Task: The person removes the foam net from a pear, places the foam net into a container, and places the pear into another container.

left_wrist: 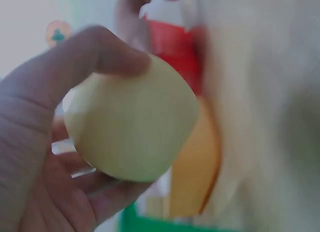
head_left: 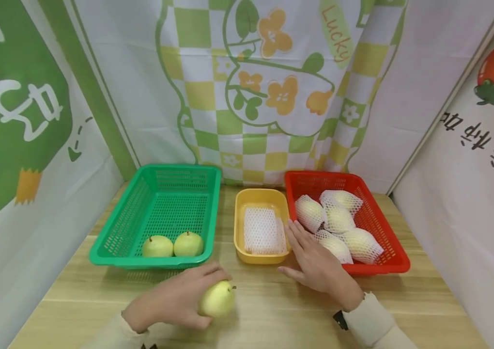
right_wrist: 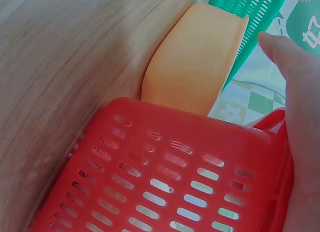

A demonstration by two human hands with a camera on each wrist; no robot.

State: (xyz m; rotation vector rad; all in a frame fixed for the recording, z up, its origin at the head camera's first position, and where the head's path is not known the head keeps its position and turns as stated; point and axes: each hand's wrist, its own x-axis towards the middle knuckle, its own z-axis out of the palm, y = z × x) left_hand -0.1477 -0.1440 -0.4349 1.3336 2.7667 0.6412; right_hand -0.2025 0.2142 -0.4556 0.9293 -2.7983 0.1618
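A yellow-green pear (head_left: 217, 299) with a short stem is in my left hand (head_left: 181, 296), in front of the green basket. In the left wrist view, thumb and fingers curl around the pear (left_wrist: 132, 122). My right hand (head_left: 316, 264) has its fingers straight, over the near left corner of the red basket (head_left: 386, 228). Its fingertips are by the right rim of the yellow container (head_left: 262, 259), and I cannot tell whether they touch it. White foam net sleeves (head_left: 260, 230) lie in that container. Several pears in foam nets (head_left: 337, 218) fill part of the red basket.
At the left, the green basket (head_left: 177, 208) holds two bare pears (head_left: 188, 244) along its near side. All the containers stand on a wood-grain table (head_left: 269, 310). A printed curtain (head_left: 269, 155) hangs behind them, and white printed cloth walls close off both sides.
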